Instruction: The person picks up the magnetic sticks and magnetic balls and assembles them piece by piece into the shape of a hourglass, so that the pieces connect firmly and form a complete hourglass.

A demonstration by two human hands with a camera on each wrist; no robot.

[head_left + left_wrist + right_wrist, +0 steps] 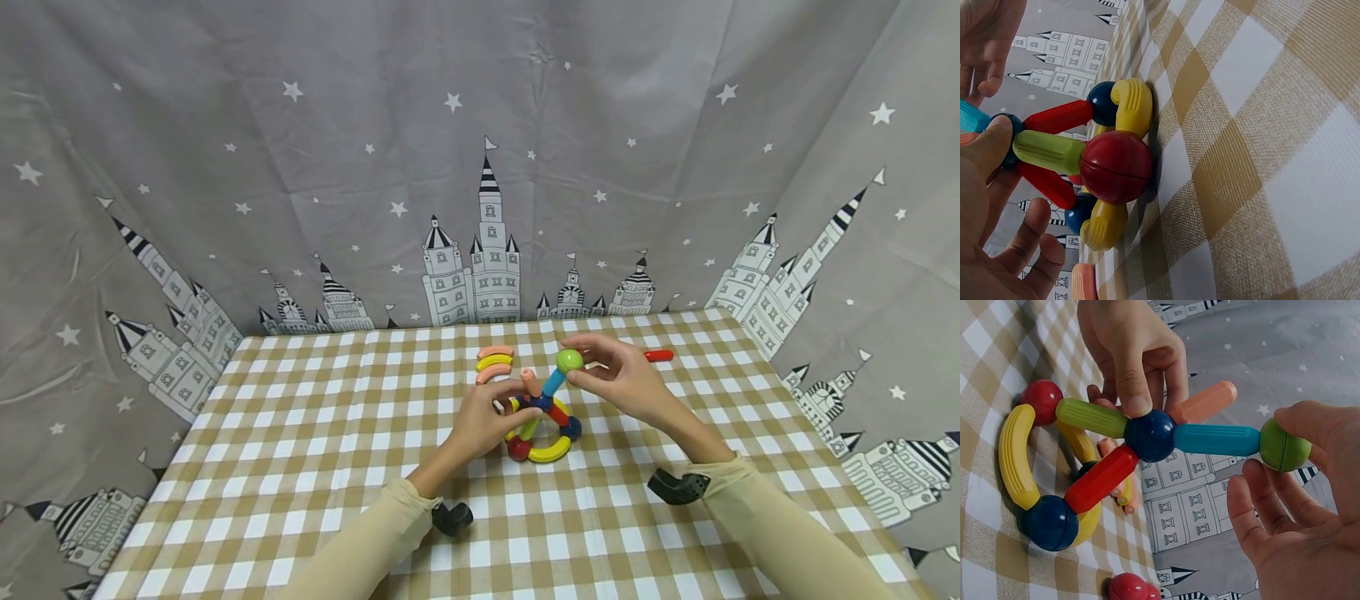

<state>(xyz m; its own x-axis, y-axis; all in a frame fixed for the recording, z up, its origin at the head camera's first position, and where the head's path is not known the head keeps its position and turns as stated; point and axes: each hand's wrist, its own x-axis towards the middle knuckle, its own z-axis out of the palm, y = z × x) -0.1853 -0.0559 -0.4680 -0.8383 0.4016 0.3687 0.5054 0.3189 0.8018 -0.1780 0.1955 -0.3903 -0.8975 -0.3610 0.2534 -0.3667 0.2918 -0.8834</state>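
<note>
A magnetic stick-and-ball model stands on the checked tablecloth. Yellow curved sticks (1017, 456) form its ring base, joined by a red ball (1041, 401) and dark blue balls (1052, 522). A lime stick (1091, 417) and red sticks (1102, 479) slope up to a dark blue top ball (1150, 435), which my left hand (480, 417) pinches. From that ball a light blue stick (1217, 439) and a pink stick (1207, 403) point up and outward. My right hand (626, 383) holds a green ball (1285, 445) between thumb and fingers, at the light blue stick's outer end.
Behind the model lie pink and yellow curved sticks (495, 362) in a short row. A red piece (660, 355) lies past my right hand. The checked tablecloth (300, 433) reaches back to a grey curtain (480, 75) printed with castles and stars.
</note>
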